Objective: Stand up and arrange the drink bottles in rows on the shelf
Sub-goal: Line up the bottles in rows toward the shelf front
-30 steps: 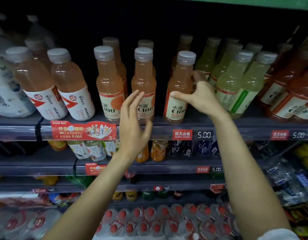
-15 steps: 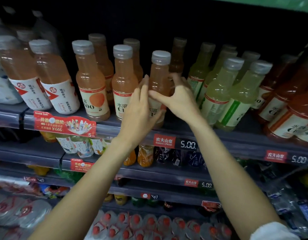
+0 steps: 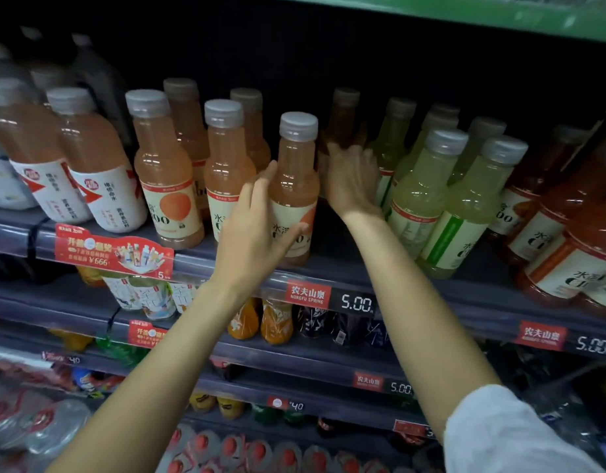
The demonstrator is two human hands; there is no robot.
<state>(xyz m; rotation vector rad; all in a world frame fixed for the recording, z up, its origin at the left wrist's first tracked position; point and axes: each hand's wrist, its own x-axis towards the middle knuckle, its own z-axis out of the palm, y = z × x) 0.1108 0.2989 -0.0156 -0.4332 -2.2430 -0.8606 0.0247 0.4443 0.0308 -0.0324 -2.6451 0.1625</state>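
The left hand [image 3: 257, 230] has a loose, open grip touching the peach bottle [image 3: 294, 186] at the shelf [image 3: 328, 268] front edge; the right hand [image 3: 351, 180] is open, holding nothing.

The left hand [image 3: 257, 227] covers much of the label on the front peach bottle [image 3: 296, 186], leaving only part of its print legible. The right hand [image 3: 351, 180] is motion-blurred, its fingers indistinct, and it hides the lower half of the dim bottle behind [image 3: 344, 114]. The red bottles [image 3: 574, 247] are cut off by the right edge.
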